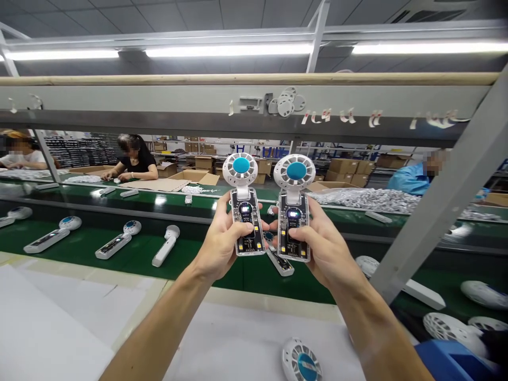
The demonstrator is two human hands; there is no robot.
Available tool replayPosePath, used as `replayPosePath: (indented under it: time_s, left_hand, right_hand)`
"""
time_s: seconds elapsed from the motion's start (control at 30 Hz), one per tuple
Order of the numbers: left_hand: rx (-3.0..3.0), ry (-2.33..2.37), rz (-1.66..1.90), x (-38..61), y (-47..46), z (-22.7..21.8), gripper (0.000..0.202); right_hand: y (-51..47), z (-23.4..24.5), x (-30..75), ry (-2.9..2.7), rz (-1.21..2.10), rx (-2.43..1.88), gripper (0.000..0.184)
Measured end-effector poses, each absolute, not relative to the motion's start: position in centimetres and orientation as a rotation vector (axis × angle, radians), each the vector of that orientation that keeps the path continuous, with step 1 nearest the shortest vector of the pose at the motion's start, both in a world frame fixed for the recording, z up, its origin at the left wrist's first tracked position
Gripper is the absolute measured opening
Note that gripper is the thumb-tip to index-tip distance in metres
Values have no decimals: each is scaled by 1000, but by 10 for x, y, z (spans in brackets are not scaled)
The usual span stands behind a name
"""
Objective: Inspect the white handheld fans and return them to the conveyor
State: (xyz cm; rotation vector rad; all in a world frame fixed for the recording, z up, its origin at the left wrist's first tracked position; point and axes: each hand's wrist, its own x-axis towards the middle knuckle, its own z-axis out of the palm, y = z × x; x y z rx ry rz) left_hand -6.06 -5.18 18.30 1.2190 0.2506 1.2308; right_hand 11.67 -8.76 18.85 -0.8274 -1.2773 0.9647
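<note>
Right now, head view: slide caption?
Left hand and right hand each hold a white, blue-centred plastic device with black circuit board.

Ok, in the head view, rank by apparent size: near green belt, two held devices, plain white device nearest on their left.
Largest: near green belt
Next: left held device and right held device, too alike to rank
Smallest: plain white device, though farther away

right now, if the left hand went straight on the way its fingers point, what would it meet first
Likely the right hand, across a narrow gap from the left hand; depth is hard to judge, though.
</note>
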Motion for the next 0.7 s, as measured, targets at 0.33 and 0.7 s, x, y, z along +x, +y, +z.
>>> replayPosePath:
  time_s: [0.33,0.7]
  left_hand:
    - [1230,257,1246,-61,-54,186,65]
    - [1264,318,1238,-56,-54,181,63]
  right_hand:
    - [-91,192,115,-1245,965,-821,76]
    - [-90,189,118,-1115,889,-744,55]
